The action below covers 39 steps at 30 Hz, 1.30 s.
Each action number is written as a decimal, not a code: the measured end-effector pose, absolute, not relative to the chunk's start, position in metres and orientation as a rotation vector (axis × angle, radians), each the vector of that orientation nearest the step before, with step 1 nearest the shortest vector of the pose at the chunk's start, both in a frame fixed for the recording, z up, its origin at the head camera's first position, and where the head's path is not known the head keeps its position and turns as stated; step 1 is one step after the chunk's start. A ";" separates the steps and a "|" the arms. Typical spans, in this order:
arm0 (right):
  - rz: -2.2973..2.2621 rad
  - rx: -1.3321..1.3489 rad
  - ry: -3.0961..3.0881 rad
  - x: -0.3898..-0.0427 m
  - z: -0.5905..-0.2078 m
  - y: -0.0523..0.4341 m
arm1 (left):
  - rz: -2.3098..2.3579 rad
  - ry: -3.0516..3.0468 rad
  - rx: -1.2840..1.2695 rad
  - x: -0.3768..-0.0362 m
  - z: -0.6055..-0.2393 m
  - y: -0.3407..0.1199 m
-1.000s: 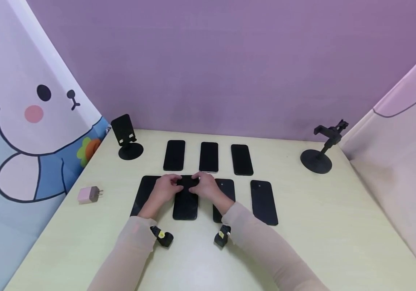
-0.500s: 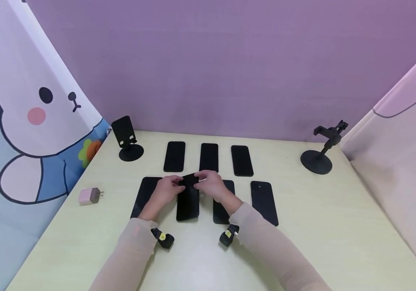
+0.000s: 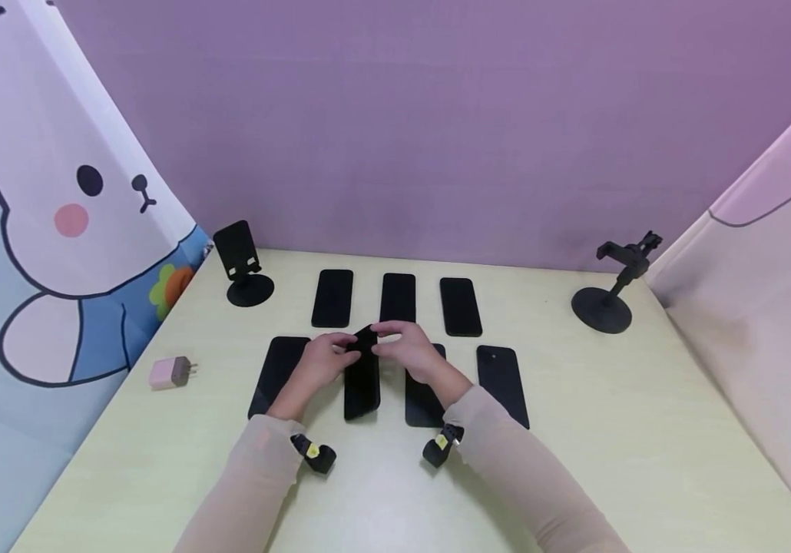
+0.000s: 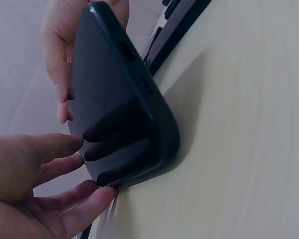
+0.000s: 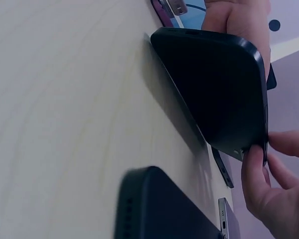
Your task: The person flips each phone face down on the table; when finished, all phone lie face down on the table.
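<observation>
We had the black phone (image 3: 362, 374) tipped on its long edge on the counter (image 3: 644, 430), left hand (image 3: 322, 361) and right hand (image 3: 415, 351) pinching its far end, and judged it stiff, slick, fairly light, safest gripped by its side edges.

Head cam looks down over table (image 3: 575, 430); both wrist cams v. close, low, sharing tilted phone (image 3: 362, 372).

table (image 3: 610, 430) | on it: phones (image 3: 332, 298), two stands (image 3: 601, 307), pink charger (image 3: 171, 372)
</observation>
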State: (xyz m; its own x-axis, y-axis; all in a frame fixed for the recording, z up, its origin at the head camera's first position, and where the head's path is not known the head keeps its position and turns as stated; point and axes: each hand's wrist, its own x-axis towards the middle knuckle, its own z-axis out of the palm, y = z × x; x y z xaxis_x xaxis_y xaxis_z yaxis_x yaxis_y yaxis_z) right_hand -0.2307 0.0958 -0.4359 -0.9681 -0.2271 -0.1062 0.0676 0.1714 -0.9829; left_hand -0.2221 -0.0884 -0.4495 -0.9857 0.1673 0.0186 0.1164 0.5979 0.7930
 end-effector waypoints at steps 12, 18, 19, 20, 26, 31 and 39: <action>-2.049 -0.199 1.997 -0.232 -0.442 0.097 | 1.655 2.608 0.198 -0.218 -0.451 -0.082; -2.103 -0.211 1.942 -0.231 -0.440 0.096 | 1.935 2.427 0.164 -0.217 -0.452 -0.074; -2.106 -0.210 1.941 -0.231 -0.440 0.096 | 1.979 2.390 0.149 -0.216 -0.452 -0.073; -2.107 -0.213 1.942 -0.231 -0.439 0.096 | 2.026 2.346 0.133 -0.216 -0.453 -0.072; -2.113 -0.216 1.940 -0.232 -0.439 0.094 | 2.189 2.167 0.052 -0.213 -0.453 -0.070; -2.121 -0.220 1.915 -0.231 -0.440 0.090 | 2.208 2.142 0.041 -0.213 -0.452 -0.074; -2.065 -0.238 1.957 -0.230 -0.443 0.086 | 2.185 2.159 0.036 -0.213 -0.450 -0.077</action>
